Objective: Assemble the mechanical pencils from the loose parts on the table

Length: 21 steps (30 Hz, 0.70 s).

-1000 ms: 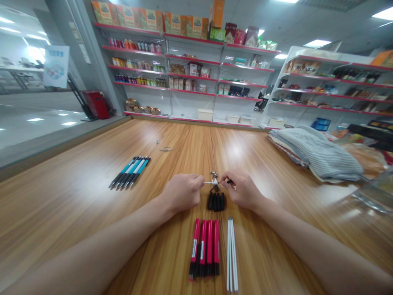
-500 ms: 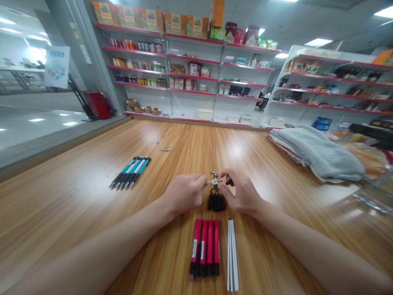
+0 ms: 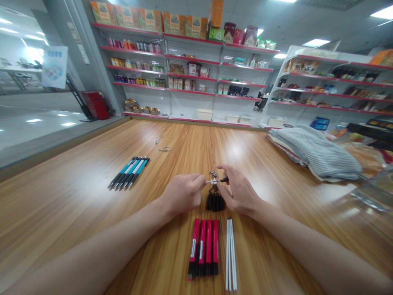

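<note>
My left hand (image 3: 186,191) is closed in a pinch on a thin white pen refill (image 3: 209,181), whose end points right. My right hand (image 3: 241,189) has its index finger lifted and holds a small black pen part (image 3: 225,179) in line with the refill's end, seemingly touching it. Its grip on that part is partly hidden. Below the fingers stand several black pen grips (image 3: 215,201) in a row, with small silver pen parts (image 3: 213,174) just beyond. Closer to me lie several pink pen barrels (image 3: 209,246) and, beside them, several white refills (image 3: 231,254).
Several blue and white pens (image 3: 129,173) lie together on the left of the wooden table (image 3: 76,229). A wire loop (image 3: 165,149) lies farther back. Folded striped cloth (image 3: 316,151) and a clear container (image 3: 376,190) are at the right. Stocked shelves (image 3: 193,94) stand behind.
The black part in my right hand has moved left to the refill's end, closing the gap. My right index finger has stretched out and up. My left hand barely moved.
</note>
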Tool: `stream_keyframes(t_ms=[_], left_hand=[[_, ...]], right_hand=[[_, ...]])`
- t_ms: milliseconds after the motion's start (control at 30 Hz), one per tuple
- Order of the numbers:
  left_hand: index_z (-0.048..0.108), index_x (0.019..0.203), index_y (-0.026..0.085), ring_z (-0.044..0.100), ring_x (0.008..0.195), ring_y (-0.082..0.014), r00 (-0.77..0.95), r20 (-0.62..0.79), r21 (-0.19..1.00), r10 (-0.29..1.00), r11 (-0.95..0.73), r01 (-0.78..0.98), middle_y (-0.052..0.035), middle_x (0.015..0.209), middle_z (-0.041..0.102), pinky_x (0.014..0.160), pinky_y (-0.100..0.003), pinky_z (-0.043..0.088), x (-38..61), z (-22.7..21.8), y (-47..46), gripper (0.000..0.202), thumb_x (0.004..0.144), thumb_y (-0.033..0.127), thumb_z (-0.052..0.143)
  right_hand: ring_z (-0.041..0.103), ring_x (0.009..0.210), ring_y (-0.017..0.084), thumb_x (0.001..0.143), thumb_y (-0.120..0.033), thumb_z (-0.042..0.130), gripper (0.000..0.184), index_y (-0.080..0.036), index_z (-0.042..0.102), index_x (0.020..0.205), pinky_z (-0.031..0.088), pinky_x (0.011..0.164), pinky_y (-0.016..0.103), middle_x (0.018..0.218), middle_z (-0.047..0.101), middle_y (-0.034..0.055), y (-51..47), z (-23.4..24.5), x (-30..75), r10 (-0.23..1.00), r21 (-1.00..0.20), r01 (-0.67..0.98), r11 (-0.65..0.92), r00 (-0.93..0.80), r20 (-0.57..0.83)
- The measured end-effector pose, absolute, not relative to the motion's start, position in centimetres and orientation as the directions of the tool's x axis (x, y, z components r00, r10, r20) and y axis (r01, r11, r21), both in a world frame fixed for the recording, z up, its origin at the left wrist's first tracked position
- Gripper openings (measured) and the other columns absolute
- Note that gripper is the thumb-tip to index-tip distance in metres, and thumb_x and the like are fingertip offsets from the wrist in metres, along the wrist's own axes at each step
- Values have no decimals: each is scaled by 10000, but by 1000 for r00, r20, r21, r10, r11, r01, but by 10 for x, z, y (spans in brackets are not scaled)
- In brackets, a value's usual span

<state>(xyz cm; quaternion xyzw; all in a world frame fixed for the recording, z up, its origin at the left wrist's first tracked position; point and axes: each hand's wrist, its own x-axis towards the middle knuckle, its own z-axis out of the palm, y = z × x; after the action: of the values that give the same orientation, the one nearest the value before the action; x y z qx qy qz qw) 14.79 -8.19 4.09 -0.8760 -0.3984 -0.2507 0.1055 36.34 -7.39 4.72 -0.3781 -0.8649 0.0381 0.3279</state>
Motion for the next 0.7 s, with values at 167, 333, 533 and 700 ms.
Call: stream_keyframes(t_ms=[167,333,533,700], left_hand=[[509,760,174,556,622,-146,552,528,14,646,-656,754,-26,718,608,556,-270,345,148,41,-81,190,915,201,403],[519,765,172,550,623,-146,535,534,38,655,-651,759,-28,721,613,567,-271,343,148,40,-80,195,918,192,399],[532,772,173,558,624,-148,526,542,35,656,-643,765,-26,720,615,559,-270,344,147,38,-79,197,921,205,408],[536,778,168,577,639,-150,531,547,33,647,-651,759,-30,725,621,562,-261,371,148,39,-78,191,922,205,417]], right_hand=[[521,1021,258,797,-145,489,514,-162,377,1298,442,895,422,1153,546,125,-76,50,363,644,-294,598,746,-532,550],[510,1012,245,869,-118,393,414,-158,414,1280,431,926,425,1121,524,127,-77,50,362,637,-292,595,749,-527,562],[511,996,250,869,-88,406,357,-153,465,1216,443,889,422,1079,529,130,-72,46,363,603,-221,613,758,-531,596],[516,1003,252,860,-80,437,317,-161,494,1161,432,884,422,1062,558,115,-70,45,364,544,-177,588,789,-535,647]])
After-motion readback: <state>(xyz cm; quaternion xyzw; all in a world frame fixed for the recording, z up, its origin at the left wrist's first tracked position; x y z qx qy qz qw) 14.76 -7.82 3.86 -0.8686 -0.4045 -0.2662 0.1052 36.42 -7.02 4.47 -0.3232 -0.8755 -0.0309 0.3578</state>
